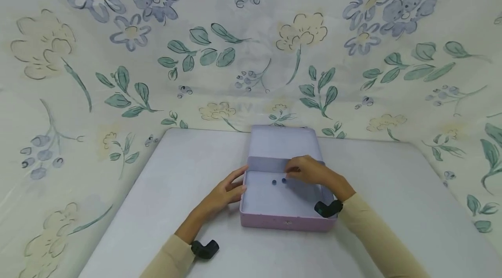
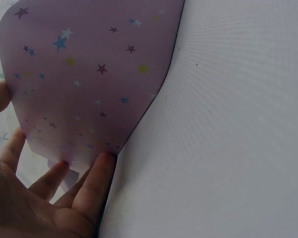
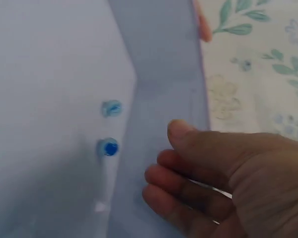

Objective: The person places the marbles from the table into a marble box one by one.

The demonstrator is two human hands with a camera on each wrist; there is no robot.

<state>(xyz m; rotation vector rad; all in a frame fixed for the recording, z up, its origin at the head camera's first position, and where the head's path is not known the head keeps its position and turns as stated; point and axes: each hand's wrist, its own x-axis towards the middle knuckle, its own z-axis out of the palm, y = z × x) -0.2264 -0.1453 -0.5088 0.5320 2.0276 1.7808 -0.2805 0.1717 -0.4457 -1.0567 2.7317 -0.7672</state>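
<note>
A lidded box [image 1: 288, 222], lilac inside and pink outside, lies open on the table. My left hand [image 1: 222, 193] touches its left side with spread fingers; in the left wrist view these fingers [image 2: 97, 181] rest against the star-printed wall [image 2: 89, 74]. Two small blue glassy balls sit inside on the box floor, one at the left [image 1: 274, 182] and one at the right [image 1: 284, 180]. Over the back of the box is my right hand [image 1: 310, 170], its fingers loosely bent. In the right wrist view nothing shows between the thumb and fingers of this hand [image 3: 253, 178].
The raised lid [image 1: 284, 140] leans back at the far side of the box. Around it spreads a white table [image 1: 196, 156], with a flower-patterned cloth [image 1: 251, 82] behind and at the sides. Dark devices are strapped to both wrists.
</note>
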